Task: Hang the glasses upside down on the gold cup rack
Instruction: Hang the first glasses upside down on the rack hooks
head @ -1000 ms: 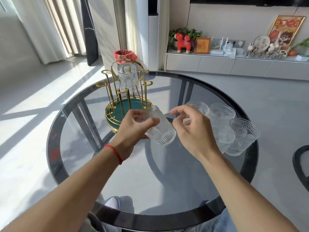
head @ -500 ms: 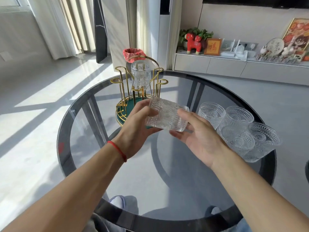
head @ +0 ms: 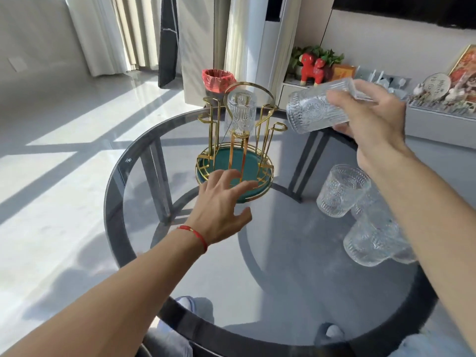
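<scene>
The gold cup rack [head: 266, 117] with a green base stands at the far side of the round glass table [head: 283, 253]. One clear patterned glass [head: 240, 113] hangs upside down on a rear peg. My right hand [head: 371, 124] holds another patterned glass [head: 313, 110] tilted on its side, mouth toward the rack, up to the right of it. My left hand [head: 221, 204] is spread, fingers apart, just in front of the rack's base and holds nothing. Several more glasses [head: 340, 191] stand upright on the table at the right, partly behind my right forearm.
A red-lined bin [head: 219, 78] stands on the floor behind the rack. A low cabinet [head: 438, 119] with a red horse figure [head: 313, 67] and ornaments runs along the back right wall. Curtains hang at the left rear.
The glass passed from both hands to my right hand alone, which lifted it up and to the right of the rack. My left hand let go and moved toward the rack's base.
</scene>
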